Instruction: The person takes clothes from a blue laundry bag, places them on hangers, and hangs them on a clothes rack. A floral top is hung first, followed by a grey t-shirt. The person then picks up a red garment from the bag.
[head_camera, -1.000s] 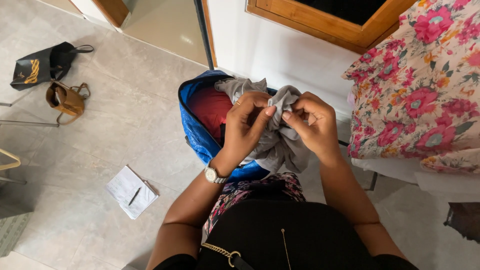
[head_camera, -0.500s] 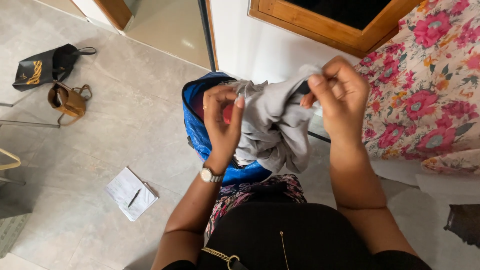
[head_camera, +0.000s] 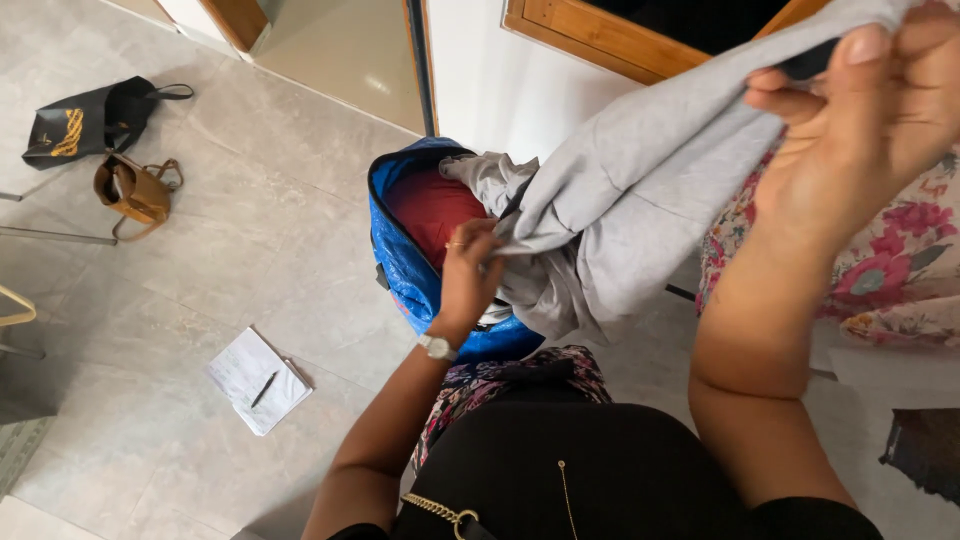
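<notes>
A grey garment (head_camera: 640, 190) stretches between both my hands. My right hand (head_camera: 860, 110) is raised high at the upper right, pinching one end of the cloth. Lower down, my left hand (head_camera: 470, 275), with a ring and a wristwatch, grips the other part of the garment just over a blue woven bag (head_camera: 400, 265). The bag stands open on the floor and holds a red cloth (head_camera: 430, 205); the garment's loose end trails into it.
A floral-covered bed (head_camera: 890, 260) is on the right. On the tiled floor lie a notepad with a pen (head_camera: 255, 380), a brown handbag (head_camera: 135, 190) and a black bag (head_camera: 85, 120). A white wall and wooden frame (head_camera: 600, 40) stand behind the blue bag.
My right hand has lifted up and to the right, drawing the grey garment out long. My left hand has dropped lower toward the blue bag, still gripping the cloth.
</notes>
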